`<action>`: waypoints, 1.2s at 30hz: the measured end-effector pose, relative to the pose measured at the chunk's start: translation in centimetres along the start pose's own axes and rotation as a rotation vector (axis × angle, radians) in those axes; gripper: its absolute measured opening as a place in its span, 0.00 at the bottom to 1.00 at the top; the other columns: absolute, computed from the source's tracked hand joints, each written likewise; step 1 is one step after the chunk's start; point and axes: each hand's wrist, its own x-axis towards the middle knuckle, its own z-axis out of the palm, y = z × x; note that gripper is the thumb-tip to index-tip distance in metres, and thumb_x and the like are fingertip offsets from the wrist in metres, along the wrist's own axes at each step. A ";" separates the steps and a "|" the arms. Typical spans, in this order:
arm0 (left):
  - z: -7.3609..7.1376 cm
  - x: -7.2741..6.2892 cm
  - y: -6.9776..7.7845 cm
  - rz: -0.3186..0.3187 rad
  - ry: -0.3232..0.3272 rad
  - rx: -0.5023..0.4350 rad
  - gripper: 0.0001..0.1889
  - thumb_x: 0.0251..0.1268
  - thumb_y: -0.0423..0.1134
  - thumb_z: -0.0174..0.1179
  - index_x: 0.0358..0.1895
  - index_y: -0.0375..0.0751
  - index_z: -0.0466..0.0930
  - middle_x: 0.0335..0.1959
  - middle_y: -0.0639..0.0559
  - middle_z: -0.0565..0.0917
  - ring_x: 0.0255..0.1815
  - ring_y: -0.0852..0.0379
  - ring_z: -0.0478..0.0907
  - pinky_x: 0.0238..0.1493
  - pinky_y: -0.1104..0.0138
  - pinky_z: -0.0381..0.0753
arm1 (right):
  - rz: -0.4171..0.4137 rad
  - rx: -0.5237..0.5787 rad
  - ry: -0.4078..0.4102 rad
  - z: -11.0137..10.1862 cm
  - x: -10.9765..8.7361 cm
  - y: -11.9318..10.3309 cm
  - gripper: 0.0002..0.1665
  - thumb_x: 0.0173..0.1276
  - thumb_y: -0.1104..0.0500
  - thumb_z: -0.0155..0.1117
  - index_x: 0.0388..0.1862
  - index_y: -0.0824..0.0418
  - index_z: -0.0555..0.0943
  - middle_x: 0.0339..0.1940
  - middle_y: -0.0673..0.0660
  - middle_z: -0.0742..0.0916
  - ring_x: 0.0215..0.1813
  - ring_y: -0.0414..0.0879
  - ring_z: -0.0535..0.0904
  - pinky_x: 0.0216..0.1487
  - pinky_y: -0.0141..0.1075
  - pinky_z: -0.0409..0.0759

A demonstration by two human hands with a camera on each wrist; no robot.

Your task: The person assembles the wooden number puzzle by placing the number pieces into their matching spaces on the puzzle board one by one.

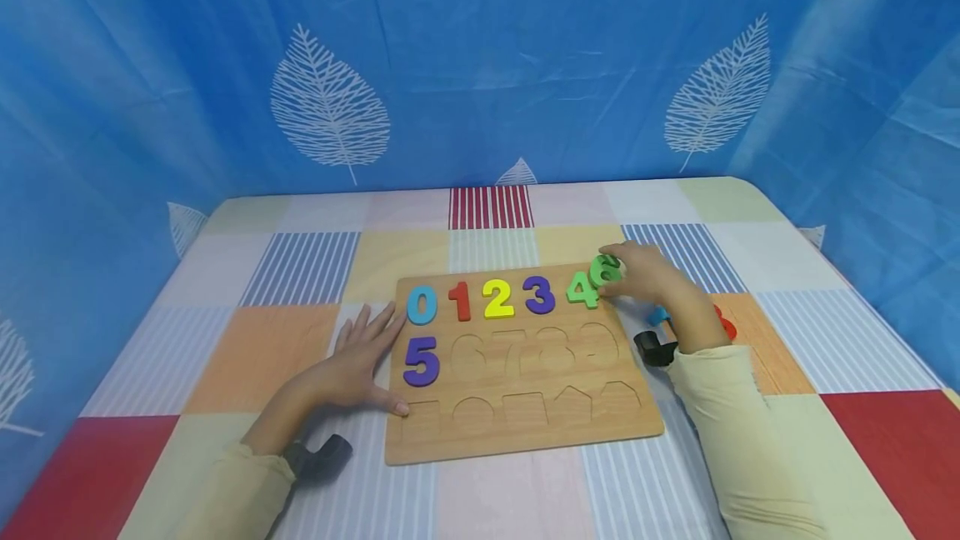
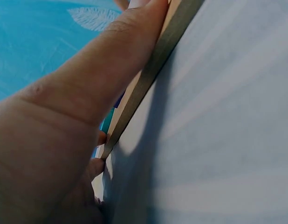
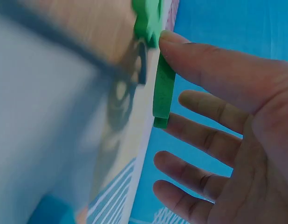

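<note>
My right hand (image 1: 651,275) pinches a green number 6 piece (image 1: 597,271) between thumb and fingers, above the board's upper right corner. In the right wrist view that piece (image 3: 163,91) is seen edge-on, raised off the wood. It overlaps the green 4 (image 1: 581,291) in the head view. Spread along the left side of the wooden number board (image 1: 525,442), my left hand (image 1: 356,367) rests its fingertips and thumb on the edge. The blue 0 (image 1: 422,305), red 1 (image 1: 460,302), yellow 2 (image 1: 498,300), purple 3 (image 1: 539,295) and purple 5 (image 1: 422,362) sit on the board.
Partly hidden by my right forearm, a blue piece (image 1: 658,316) and a red piece (image 1: 726,323) lie right of the board. A patchwork cloth (image 1: 510,498) covers the table. Behind it hangs a blue leaf-patterned curtain (image 1: 525,65).
</note>
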 end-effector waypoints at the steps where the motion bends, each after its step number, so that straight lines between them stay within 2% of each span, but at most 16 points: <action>1: 0.0 0.0 0.0 -0.004 -0.002 -0.004 0.64 0.32 0.62 0.71 0.72 0.38 0.42 0.73 0.37 0.39 0.71 0.32 0.25 0.65 0.38 0.26 | -0.006 -0.007 0.002 0.0 0.0 -0.5 0.40 0.57 0.55 0.66 0.64 0.71 0.64 0.62 0.74 0.69 0.64 0.70 0.59 0.64 0.63 0.53; 4: -0.2 0.1 0.1 -0.014 -0.010 -0.005 0.64 0.32 0.62 0.71 0.72 0.38 0.42 0.73 0.37 0.39 0.71 0.32 0.25 0.65 0.39 0.26 | -0.030 -0.014 -0.004 0.1 0.1 -1.8 0.39 0.56 0.55 0.67 0.63 0.70 0.65 0.61 0.73 0.71 0.62 0.70 0.63 0.61 0.61 0.59; 7: -0.3 0.1 0.1 -0.020 -0.019 -0.002 0.64 0.32 0.63 0.70 0.72 0.39 0.41 0.74 0.38 0.38 0.71 0.32 0.24 0.66 0.39 0.27 | -0.076 -0.031 -0.013 0.4 0.2 -3.3 0.38 0.57 0.54 0.67 0.63 0.68 0.66 0.59 0.71 0.73 0.55 0.66 0.68 0.53 0.55 0.69; 10: -0.3 0.0 0.1 -0.026 -0.022 0.004 0.64 0.32 0.64 0.69 0.72 0.39 0.41 0.74 0.38 0.38 0.71 0.33 0.24 0.66 0.39 0.27 | -0.120 -0.043 -0.033 0.9 0.2 -4.7 0.37 0.56 0.53 0.67 0.63 0.66 0.67 0.57 0.68 0.75 0.51 0.61 0.70 0.46 0.50 0.72; 15: -0.3 0.0 0.1 -0.042 -0.029 0.001 0.65 0.32 0.64 0.69 0.72 0.40 0.40 0.74 0.38 0.38 0.71 0.34 0.24 0.66 0.40 0.27 | -0.150 -0.072 -0.074 1.6 0.0 -6.7 0.37 0.56 0.51 0.67 0.63 0.61 0.68 0.57 0.65 0.76 0.54 0.60 0.69 0.48 0.49 0.73; 24: -0.2 0.3 -0.4 -0.041 -0.040 0.023 0.65 0.33 0.65 0.68 0.73 0.41 0.39 0.74 0.40 0.37 0.71 0.36 0.23 0.67 0.41 0.27 | -0.199 -0.177 -0.087 3.0 -0.9 -10.8 0.40 0.55 0.45 0.67 0.64 0.59 0.68 0.61 0.62 0.75 0.59 0.60 0.69 0.55 0.51 0.72; 27: -0.6 0.6 -0.5 -0.024 -0.041 0.029 0.64 0.34 0.64 0.69 0.72 0.39 0.38 0.74 0.39 0.36 0.71 0.35 0.22 0.67 0.40 0.26 | -0.206 -0.218 -0.091 3.4 -0.8 -11.9 0.40 0.55 0.43 0.66 0.64 0.57 0.68 0.59 0.61 0.76 0.58 0.58 0.70 0.52 0.50 0.74; 31: -1.2 1.1 -0.7 -0.013 -0.045 0.043 0.65 0.35 0.64 0.68 0.73 0.40 0.37 0.74 0.40 0.35 0.71 0.36 0.21 0.67 0.41 0.24 | -0.201 -0.250 -0.102 3.9 -0.7 -13.2 0.41 0.55 0.42 0.66 0.65 0.56 0.67 0.60 0.61 0.75 0.61 0.59 0.69 0.56 0.53 0.72; 36: -0.4 0.8 -1.2 -0.021 -0.053 0.038 0.65 0.34 0.65 0.68 0.73 0.42 0.36 0.74 0.41 0.34 0.71 0.38 0.19 0.67 0.42 0.24 | -0.218 -0.252 -0.143 5.3 -1.4 -14.9 0.42 0.56 0.40 0.64 0.66 0.55 0.66 0.62 0.61 0.74 0.63 0.59 0.68 0.60 0.53 0.68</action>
